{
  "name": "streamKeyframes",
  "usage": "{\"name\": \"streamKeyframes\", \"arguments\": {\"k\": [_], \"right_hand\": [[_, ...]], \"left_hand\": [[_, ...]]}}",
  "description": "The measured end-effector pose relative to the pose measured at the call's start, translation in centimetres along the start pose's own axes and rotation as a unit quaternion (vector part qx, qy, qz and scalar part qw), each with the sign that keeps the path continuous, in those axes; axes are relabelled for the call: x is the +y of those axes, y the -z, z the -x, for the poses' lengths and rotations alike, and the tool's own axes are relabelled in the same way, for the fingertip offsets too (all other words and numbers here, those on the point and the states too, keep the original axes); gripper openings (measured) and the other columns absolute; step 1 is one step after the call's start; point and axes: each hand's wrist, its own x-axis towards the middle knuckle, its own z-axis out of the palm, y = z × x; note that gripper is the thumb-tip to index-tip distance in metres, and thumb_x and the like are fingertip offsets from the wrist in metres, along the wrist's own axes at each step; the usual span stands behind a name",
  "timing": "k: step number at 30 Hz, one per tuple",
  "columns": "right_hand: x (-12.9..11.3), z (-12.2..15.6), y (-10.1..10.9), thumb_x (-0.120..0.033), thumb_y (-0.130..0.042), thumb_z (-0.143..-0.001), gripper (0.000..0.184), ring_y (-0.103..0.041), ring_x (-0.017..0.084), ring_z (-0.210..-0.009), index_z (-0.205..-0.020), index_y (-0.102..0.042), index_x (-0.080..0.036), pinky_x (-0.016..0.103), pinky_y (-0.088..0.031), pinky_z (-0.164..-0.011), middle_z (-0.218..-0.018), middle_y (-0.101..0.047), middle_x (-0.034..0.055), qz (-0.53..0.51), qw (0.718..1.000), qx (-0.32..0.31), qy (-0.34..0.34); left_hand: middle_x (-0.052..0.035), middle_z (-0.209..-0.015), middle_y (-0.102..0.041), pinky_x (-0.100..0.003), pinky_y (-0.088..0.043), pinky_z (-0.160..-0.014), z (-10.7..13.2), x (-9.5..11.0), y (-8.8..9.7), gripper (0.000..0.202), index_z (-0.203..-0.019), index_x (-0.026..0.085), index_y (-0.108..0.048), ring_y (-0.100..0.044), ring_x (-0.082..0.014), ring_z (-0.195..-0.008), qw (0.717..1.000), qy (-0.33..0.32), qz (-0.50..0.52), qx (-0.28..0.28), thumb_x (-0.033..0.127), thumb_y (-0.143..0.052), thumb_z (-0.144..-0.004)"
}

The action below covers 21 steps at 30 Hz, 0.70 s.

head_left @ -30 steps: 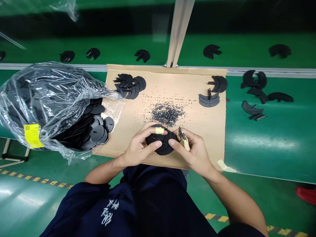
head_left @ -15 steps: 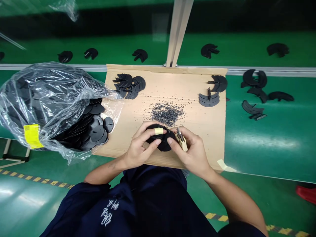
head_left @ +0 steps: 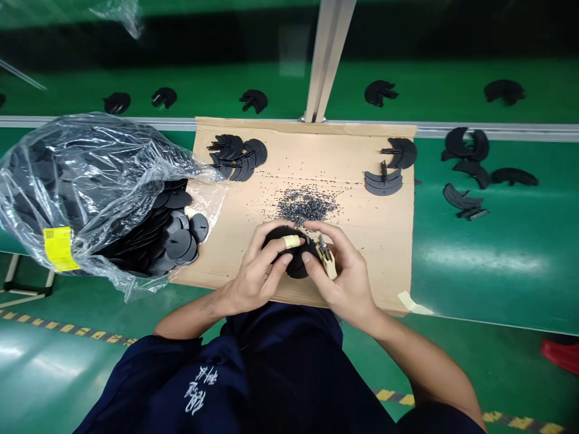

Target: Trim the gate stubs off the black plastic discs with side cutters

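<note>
"Checking hands first: what's held?"

"Left hand (head_left: 259,271) pinches a black piece (head_left: 298,267) between thumb and fingers, over the cardboard (head_left: 377,241) near its front edge. Right hand (head_left: 351,278) pinches the other side, a tool (head_left: 329,265) tucked against the palm."

"How far along?"

"Partway, I judge. Black bits (head_left: 306,205) heap just beyond; notched parts (head_left: 383,183) lie in groups left and right. Can't tell which are finished."

"What's left?"

"Probably this one, plus many discs (head_left: 178,244) in the bag (head_left: 85,163)."

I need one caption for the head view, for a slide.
Left hand and right hand hold a black part, the right also a tool, near black bits on cardboard.
</note>
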Motion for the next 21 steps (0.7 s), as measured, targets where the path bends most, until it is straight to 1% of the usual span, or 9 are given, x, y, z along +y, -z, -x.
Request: {"name": "streamKeyframes", "arguments": {"k": [2, 5, 7, 9, 11, 14, 17, 19, 21], "right_hand": [[0.0, 0.0, -0.1, -0.031, -0.061, -0.095, 0.038, -0.057, 0.018, -0.072, -0.134, -0.062, -0.027, 0.033, -0.05, -0.064, -0.095, -0.065, 0.0047, 0.005, 1.0, 0.007, 0.001], [0.0, 0.0, -0.1, -0.032, -0.062, -0.095, 0.036, -0.064, 0.023, -0.088, -0.131, -0.064, -0.027, 0.035, -0.054, -0.071, -0.1, -0.067, 0.0067, 0.005, 1.0, 0.014, 0.001], [0.1, 0.0, 0.0, -0.034, -0.063, -0.095, 0.036, -0.066, 0.025, -0.099, -0.13, -0.064, -0.027, 0.035, -0.056, -0.076, -0.107, -0.069, 0.008, -0.003, 1.0, 0.007, 0.002], [0.2, -0.1, 0.3, -0.036, -0.065, -0.095, 0.036, -0.066, 0.025, -0.103, -0.13, -0.064, -0.026, 0.035, -0.057, -0.081, -0.116, -0.07, 0.0083, -0.017, 1.0, -0.008, 0.01], [0.3, -0.3, 0.7, -0.039, -0.067, -0.095, 0.032, -0.067, 0.022, -0.096, -0.123, -0.066, -0.024, 0.034, -0.056, -0.082, -0.112, -0.071, 0.0069, -0.033, 0.999, -0.032, 0.013], [0.7, -0.9, 1.2, -0.049, -0.068, -0.095, 0.028, -0.06, 0.018, -0.077, -0.097, -0.068, -0.021, 0.031, -0.053, -0.074, -0.084, -0.067, 0.0017, -0.058, 0.996, -0.074, -0.009], [1.2, -1.4, 1.5, -0.06, -0.068, -0.092, 0.043, -0.049, 0.014, -0.063, -0.076, -0.06, -0.021, 0.028, -0.046, -0.063, -0.066, -0.054, -0.002, -0.082, 0.992, -0.086, -0.038], [1.6, -1.6, 1.4, -0.064, -0.069, -0.089, 0.049, -0.042, 0.013, -0.059, -0.072, -0.055, -0.021, 0.027, -0.041, -0.058, -0.062, -0.049, -0.0035, -0.091, 0.992, -0.079, -0.044], [1.8, -1.7, 1.3, -0.065, -0.069, -0.089, 0.05, -0.042, 0.012, -0.06, -0.072, -0.054, -0.021, 0.027, -0.04, -0.059, -0.064, -0.048, -0.0033, -0.088, 0.992, -0.076, -0.039]], "left_hand": [[-0.0122, -0.132, -0.056, -0.045, -0.052, -0.112, -0.1, 0.1, -0.1, 0.03, -0.132, 0.021, -0.061, -0.054, -0.0249, -0.131, 1.0, -0.005, -0.009, 0.007, 0.019, -0.05, -0.105], [-0.0123, -0.133, -0.056, -0.046, -0.051, -0.113, -0.1, 0.0, -0.2, 0.027, -0.13, 0.021, -0.063, -0.055, -0.0254, -0.131, 1.0, 0.004, 0.0, 0.013, 0.021, -0.051, -0.105], [-0.012, -0.133, -0.058, -0.047, -0.051, -0.113, 0.1, -0.3, -0.3, 0.025, -0.128, 0.022, -0.063, -0.055, -0.0259, -0.132, 0.998, 0.034, 0.049, 0.007, 0.025, -0.053, -0.105], [-0.0109, -0.13, -0.061, -0.043, -0.052, -0.111, 0.3, -0.8, -0.3, 0.025, -0.127, 0.023, -0.063, -0.059, -0.0245, -0.128, 0.986, 0.087, 0.144, -0.002, 0.03, -0.056, -0.104], [-0.0098, -0.126, -0.065, -0.038, -0.055, -0.105, 0.6, -1.2, -0.3, 0.027, -0.129, 0.024, -0.061, -0.064, -0.0224, -0.121, 0.958, 0.146, 0.247, -0.008, 0.034, -0.057, -0.104], [-0.0095, -0.125, -0.068, -0.036, -0.058, -0.1, 0.8, -1.7, -0.1, 0.031, -0.132, 0.024, -0.059, -0.068, -0.0215, -0.114, 0.924, 0.192, 0.33, -0.021, 0.038, -0.055, -0.105], [-0.0108, -0.13, -0.068, -0.036, -0.059, -0.099, 0.6, -2.0, 0.4, 0.037, -0.137, 0.025, -0.057, -0.068, -0.0232, -0.117, 0.921, 0.184, 0.34, -0.039, 0.039, -0.058, -0.103], [-0.0121, -0.137, -0.065, -0.036, -0.058, -0.102, 0.2, -2.2, 0.9, 0.043, -0.14, 0.025, -0.055, -0.066, -0.0246, -0.125, 0.93, 0.172, 0.323, -0.036, 0.04, -0.062, -0.101], [-0.012, -0.138, -0.065, -0.035, -0.057, -0.103, -0.2, -2.6, 1.5, 0.045, -0.14, 0.026, -0.055, -0.065, -0.0243, -0.128, 0.934, 0.176, 0.309, -0.037, 0.041, -0.066, -0.099]]}}
